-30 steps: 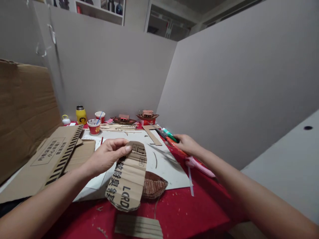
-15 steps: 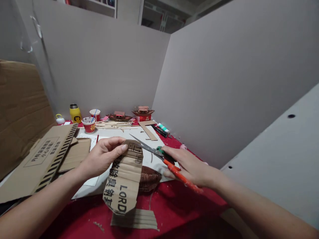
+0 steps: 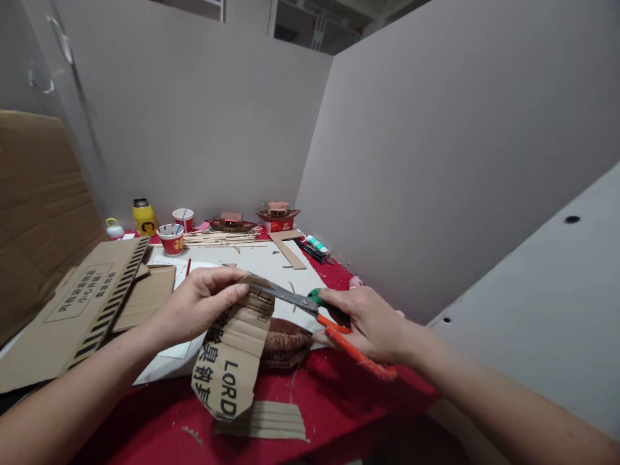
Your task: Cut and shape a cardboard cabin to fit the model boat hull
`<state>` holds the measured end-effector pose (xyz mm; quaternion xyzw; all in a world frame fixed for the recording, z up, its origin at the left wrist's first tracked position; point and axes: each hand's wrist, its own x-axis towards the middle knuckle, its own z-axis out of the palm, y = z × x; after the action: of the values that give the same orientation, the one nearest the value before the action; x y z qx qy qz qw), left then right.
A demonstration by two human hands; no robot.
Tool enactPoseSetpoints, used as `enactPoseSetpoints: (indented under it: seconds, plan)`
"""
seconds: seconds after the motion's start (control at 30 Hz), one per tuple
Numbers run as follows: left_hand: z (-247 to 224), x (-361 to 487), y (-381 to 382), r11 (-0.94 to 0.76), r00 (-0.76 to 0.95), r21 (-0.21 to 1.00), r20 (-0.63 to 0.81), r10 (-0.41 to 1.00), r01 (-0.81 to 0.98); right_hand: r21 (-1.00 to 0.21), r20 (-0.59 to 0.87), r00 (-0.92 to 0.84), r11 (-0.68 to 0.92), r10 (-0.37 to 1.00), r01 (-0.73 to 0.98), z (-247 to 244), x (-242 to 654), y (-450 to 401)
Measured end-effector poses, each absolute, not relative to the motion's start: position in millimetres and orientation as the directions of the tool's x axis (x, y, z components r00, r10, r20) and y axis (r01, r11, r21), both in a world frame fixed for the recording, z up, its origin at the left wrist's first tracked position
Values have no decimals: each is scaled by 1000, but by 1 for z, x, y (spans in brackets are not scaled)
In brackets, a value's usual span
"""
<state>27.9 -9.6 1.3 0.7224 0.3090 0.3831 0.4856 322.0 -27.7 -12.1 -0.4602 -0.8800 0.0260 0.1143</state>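
At far left a tall brown cardboard panel [image 3: 39, 226] is standing upright. Beside it a flattened carton [image 3: 84, 284], printed with Chinese characters and black hazard stripes, is lying over a smaller cardboard sheet [image 3: 150, 298]. Behind these, a yellow flask [image 3: 144, 219] with a dark lid is standing near two red paper cups [image 3: 170, 243], the nearer one stained inside, with a slim blue stick [image 3: 181, 223] leaning nearby. A red pencil [image 3: 188, 266] is lying just short of the cups. The left hand [image 3: 210, 300] is closing its thumb and fingers on the upper end of a rounded cardboard cutout [image 3: 235, 361] marked "LORD", which is hanging tilted above the table's front edge. Below, a corrugated scrap [image 3: 281, 420] is resting on the red tablecloth [image 3: 358, 394]. Farther back, thin wooden sticks [image 3: 217, 239] are lying in front of a model boat [image 3: 231, 222], while a brown boat hull [image 3: 285, 343] is sitting partly behind the cutout. Another model boat [image 3: 278, 211] is perching on a red box [image 3: 279, 225]. The scissors [image 3: 298, 300] are reaching leftward, blades against the cutout's upper end. The right hand [image 3: 371, 326] is curling around their green and orange handles, loosely folded, near a pink object [image 3: 356, 282] at the wall
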Motion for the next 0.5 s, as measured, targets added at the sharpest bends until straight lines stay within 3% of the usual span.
enactPoseSetpoints:
  seconds: [0.17,0.37,0.5]
  plan:
    - [4,28,-14,-288,504,951,196,841,112,-174,229,-581,620,781,765,-18,326,-29]
    - [12,31,-18,-193,427,979,150,892,60,-105,327,-605,664,726,740,-25,329,-29]
    - [16,32,-19,-134,404,990,104,909,48,-118,288,-593,642,752,757,-22,327,-31]
